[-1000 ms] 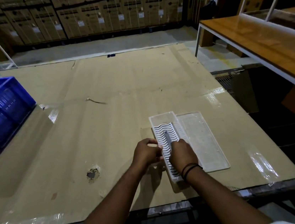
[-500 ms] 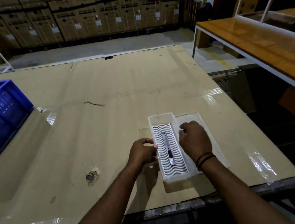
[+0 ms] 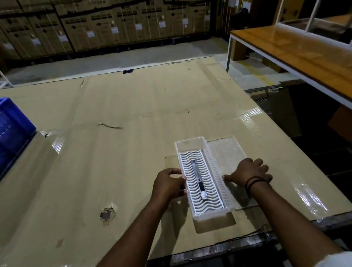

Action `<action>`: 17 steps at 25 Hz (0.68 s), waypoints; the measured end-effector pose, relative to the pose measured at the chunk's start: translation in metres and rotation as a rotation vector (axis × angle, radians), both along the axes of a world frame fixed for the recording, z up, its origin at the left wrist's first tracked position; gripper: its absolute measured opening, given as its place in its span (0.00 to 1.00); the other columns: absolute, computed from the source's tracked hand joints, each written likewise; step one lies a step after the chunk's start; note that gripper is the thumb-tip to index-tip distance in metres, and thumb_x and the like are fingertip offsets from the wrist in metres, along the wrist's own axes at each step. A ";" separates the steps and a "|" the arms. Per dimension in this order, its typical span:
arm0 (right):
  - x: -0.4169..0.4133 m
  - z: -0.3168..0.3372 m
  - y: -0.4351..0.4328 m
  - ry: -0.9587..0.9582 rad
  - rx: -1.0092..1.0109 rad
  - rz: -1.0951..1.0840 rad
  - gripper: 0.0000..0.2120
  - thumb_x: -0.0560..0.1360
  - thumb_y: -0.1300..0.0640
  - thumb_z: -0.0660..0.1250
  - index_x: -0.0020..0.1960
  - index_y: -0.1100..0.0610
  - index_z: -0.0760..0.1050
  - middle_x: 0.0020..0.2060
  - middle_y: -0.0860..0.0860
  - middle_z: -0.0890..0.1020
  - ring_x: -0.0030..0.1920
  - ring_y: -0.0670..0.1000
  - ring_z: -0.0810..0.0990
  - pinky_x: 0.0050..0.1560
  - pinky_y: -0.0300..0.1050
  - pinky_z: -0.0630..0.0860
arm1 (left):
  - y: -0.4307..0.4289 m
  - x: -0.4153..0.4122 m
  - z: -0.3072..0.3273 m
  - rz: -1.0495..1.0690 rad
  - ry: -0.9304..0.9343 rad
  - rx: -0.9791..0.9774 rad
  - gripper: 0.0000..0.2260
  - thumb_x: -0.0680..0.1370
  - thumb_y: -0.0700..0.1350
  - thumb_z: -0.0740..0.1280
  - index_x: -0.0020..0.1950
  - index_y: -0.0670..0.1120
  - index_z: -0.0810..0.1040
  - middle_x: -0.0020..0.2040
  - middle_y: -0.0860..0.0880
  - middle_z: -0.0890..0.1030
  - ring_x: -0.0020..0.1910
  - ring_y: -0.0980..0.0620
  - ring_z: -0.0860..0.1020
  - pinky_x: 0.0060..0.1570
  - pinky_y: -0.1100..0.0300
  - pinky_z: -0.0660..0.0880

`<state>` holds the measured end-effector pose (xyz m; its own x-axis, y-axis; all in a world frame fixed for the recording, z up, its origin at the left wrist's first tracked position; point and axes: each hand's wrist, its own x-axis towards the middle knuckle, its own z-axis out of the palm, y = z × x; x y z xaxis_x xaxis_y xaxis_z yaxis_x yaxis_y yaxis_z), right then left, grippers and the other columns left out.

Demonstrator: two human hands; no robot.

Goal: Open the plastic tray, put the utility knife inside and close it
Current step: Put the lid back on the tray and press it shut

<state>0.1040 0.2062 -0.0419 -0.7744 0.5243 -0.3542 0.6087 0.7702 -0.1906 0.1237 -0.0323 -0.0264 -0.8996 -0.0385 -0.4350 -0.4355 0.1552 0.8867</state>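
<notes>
The plastic tray [image 3: 190, 143] is a long, clear box with a white wavy-slotted insert, standing open with its clear lid [image 3: 226, 151] lying flat just beside its right wall. The utility knife [image 3: 198, 180], slim and silver with a dark slider, lies lengthwise on the insert

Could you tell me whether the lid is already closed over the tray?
No, the clear lid lies flat on the table beside the open tray, under the right hand.

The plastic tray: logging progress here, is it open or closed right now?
Open. The plastic tray shows the utility knife uncovered, with its clear lid flat beside it.
</notes>
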 end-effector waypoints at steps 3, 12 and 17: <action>0.000 0.002 0.000 0.010 0.025 -0.004 0.57 0.59 0.30 0.77 0.74 0.62 0.62 0.68 0.61 0.67 0.68 0.63 0.68 0.65 0.60 0.69 | 0.001 0.001 0.000 0.007 0.012 -0.022 0.10 0.78 0.38 0.72 0.59 0.41 0.81 0.47 0.39 0.87 0.44 0.44 0.86 0.43 0.52 0.86; -0.004 0.005 -0.006 0.051 -0.013 0.014 0.41 0.67 0.45 0.76 0.72 0.60 0.64 0.69 0.60 0.64 0.68 0.65 0.67 0.66 0.61 0.68 | 0.004 -0.001 0.002 0.023 -0.033 -0.028 0.08 0.79 0.38 0.71 0.57 0.40 0.81 0.44 0.42 0.86 0.39 0.47 0.85 0.37 0.56 0.85; 0.001 -0.001 -0.009 -0.014 -0.032 0.018 0.52 0.59 0.31 0.77 0.72 0.60 0.66 0.68 0.60 0.66 0.69 0.63 0.68 0.66 0.61 0.68 | 0.000 -0.001 0.000 0.016 -0.032 -0.020 0.07 0.79 0.38 0.71 0.56 0.41 0.82 0.47 0.41 0.87 0.42 0.45 0.87 0.40 0.53 0.86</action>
